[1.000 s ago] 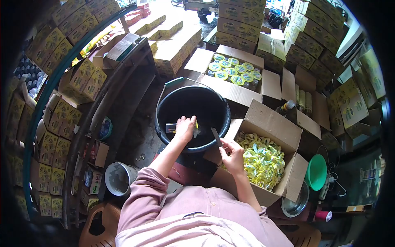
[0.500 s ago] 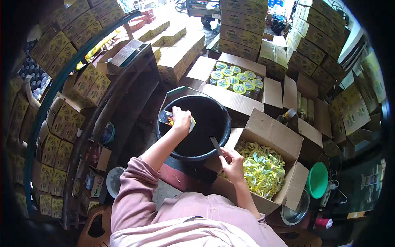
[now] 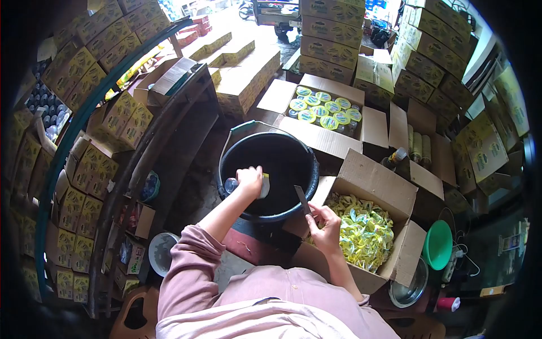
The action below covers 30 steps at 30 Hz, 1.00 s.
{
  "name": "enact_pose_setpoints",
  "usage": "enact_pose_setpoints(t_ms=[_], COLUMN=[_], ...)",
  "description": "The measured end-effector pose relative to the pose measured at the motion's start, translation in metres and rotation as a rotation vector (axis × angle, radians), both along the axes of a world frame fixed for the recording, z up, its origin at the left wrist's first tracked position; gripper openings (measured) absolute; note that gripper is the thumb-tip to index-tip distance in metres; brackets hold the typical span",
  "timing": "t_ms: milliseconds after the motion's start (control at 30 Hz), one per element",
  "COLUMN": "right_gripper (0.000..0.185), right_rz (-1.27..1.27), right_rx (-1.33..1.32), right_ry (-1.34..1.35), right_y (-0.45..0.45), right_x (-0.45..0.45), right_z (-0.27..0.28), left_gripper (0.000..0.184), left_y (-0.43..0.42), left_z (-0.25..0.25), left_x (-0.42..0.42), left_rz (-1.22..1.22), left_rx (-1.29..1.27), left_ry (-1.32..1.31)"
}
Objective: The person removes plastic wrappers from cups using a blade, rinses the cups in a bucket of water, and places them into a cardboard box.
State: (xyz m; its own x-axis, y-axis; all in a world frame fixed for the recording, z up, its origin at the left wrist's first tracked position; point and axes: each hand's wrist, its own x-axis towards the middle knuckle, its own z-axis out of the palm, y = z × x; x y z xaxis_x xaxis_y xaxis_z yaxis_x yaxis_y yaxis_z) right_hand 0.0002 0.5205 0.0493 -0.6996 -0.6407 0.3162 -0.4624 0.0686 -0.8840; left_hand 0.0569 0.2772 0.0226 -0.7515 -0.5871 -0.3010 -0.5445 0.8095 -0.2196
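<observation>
Right hand (image 3: 323,225), just below centre, pinches a dark flat strip (image 3: 303,199) tight, with yellow wrappings (image 3: 366,229) heaped in the carton (image 3: 410,253) beside it! Left of centre, the left hand (image 3: 248,181) wraps snugly round a clear container (image 3: 231,185), tilted sideways above the black bucket (image 3: 271,152). Beyond, upper right of centre, yellow-lidded containers (image 3: 324,108) fill an open box (image 3: 322,136); stacked cartons (image 3: 331,42) tower at the top.

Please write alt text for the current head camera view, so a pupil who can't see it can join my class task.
A person's left hand holds a small container over a black bucket, while the right hand holds a thin flat tool near its rim. To the right, an open box holds crumpled yellow-green scraps; stacked cartons stand around.
</observation>
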Motion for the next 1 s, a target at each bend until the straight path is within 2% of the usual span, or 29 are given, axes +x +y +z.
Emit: enact_pose_setpoints(t_ms=[33, 67, 167, 200, 300, 367, 433, 533, 633, 733, 867, 900, 967, 1000], right_gripper=[0.030, 0.030, 0.029, 0.028, 0.029, 0.029, 0.030, 0.031, 0.031, 0.029, 0.030, 0.030, 0.031, 0.031], right_rz=[-0.008, -0.016, -0.027, -0.029, -0.065, -0.103, -0.130, -0.114, -0.131, -0.123, -0.120, -0.117, -0.124, -0.136], right_rx=[-0.015, -0.031, -0.040, -0.037, -0.067, -0.081, -0.109, -0.171, -0.257, -0.326, -0.386, -0.399, -0.416, -0.424], right_ry=[0.011, 0.023, 0.049, 0.055, 0.010, 0.015, -0.032, -0.192, -0.436, -0.545, -0.689, -0.713, -0.752, -0.761], right_y=[0.001, 0.002, 0.007, 0.009, 0.013, 0.015, 0.019, 0.025, 0.028, 0.031, 0.038, 0.041, 0.047, 0.049], right_x=[0.001, 0.001, 0.002, 0.003, 0.007, 0.009, 0.009, 0.009, 0.010, 0.010, 0.013, 0.014, 0.016, 0.018], right_z=[0.001, 0.001, 0.003, 0.004, 0.003, 0.002, 0.001, -0.007, -0.006, -0.013, -0.018, -0.022, -0.025, -0.028], left_gripper=[0.065, 0.068, 0.054, 0.053, 0.057, 0.059, 0.060, 0.062, 0.060, 0.060, 0.059, 0.059, 0.057, 0.057], left_y=[-0.001, -0.002, 0.009, 0.009, 0.007, 0.010, 0.010, 0.002, 0.003, 0.004, 0.008, 0.009, 0.009, 0.009], left_z=[0.000, 0.001, 0.004, 0.005, 0.002, 0.009, 0.010, 0.001, 0.002, 0.009, 0.016, 0.016, 0.014, 0.016], left_x=[0.001, 0.001, -0.002, -0.004, -0.006, -0.009, -0.006, -0.003, 0.002, 0.005, 0.005, 0.006, 0.001, 0.000], left_rz=[-0.031, -0.025, 0.042, 0.079, 0.070, 0.062, 0.095, 0.064, 0.071, -0.018, -0.022, -0.004, 0.042, 0.042], left_rx=[-0.055, 0.006, 0.206, 0.190, 0.209, 0.334, 0.297, 0.331, 0.282, 0.282, 0.266, 0.242, 0.301, 0.294], left_ry=[0.148, 0.028, -0.425, -0.417, -0.142, -0.449, -0.243, -0.366, -0.215, -0.236, -0.242, -0.162, -0.286, -0.256])
